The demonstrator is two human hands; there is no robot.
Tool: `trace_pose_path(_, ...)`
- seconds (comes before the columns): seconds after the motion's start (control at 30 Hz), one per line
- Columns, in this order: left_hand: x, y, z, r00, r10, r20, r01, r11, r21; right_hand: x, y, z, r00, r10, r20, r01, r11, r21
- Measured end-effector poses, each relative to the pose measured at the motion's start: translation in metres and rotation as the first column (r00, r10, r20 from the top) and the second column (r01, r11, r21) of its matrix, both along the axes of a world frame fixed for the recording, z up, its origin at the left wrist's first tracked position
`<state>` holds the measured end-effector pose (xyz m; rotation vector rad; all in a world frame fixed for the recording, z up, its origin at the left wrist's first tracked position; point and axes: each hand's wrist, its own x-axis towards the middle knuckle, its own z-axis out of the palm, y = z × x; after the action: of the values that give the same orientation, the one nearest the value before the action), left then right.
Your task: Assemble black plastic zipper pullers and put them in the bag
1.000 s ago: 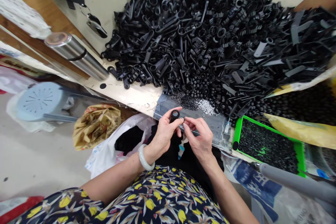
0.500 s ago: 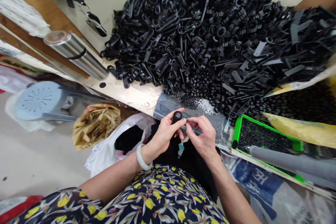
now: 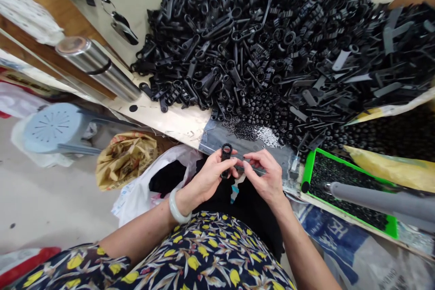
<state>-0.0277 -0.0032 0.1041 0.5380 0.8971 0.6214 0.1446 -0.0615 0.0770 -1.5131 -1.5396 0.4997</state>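
Observation:
Between the thumb and fingers of my left hand is a black plastic part with a ring at its upper end and a short arm below. My right hand is just to the right, thumb and forefinger pinched together at the left hand's fingertips. Whatever small piece sits in that pinch is too tiny to name. Just beyond the hands, on a dark grey mat, lie a little heap of silver pins and small black pieces.
A large pile of black ringed parts covers the bench behind. A green tray of tiny black pieces stands right, near a grey cylindrical bar. At left are a steel flask, a stool and a paper bag.
My left hand has turned the black ringed part, so its ring stands higher and more of its arm shows. The right hand has drawn slightly to the right, still pinching.

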Motion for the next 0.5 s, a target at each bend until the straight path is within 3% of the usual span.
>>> trace_pose_path(0.27, 0.0065, 0.0011, -0.0083, 0.995, 0.103, 0.006, -0.103, 0.994, 0.023, -0.0008, 0.0003, -0.0017, 0.99, 0.051, 0.132, -0.059, 0.997, 0.058)
trace_pose_path(0.5, 0.0084, -0.0021, -0.0097, 0.991, 0.114, 0.068, -0.108, 0.99, -0.087, -0.0025, -0.0023, -0.0076, 0.999, 0.02, 0.033, -0.023, 0.993, 0.112)
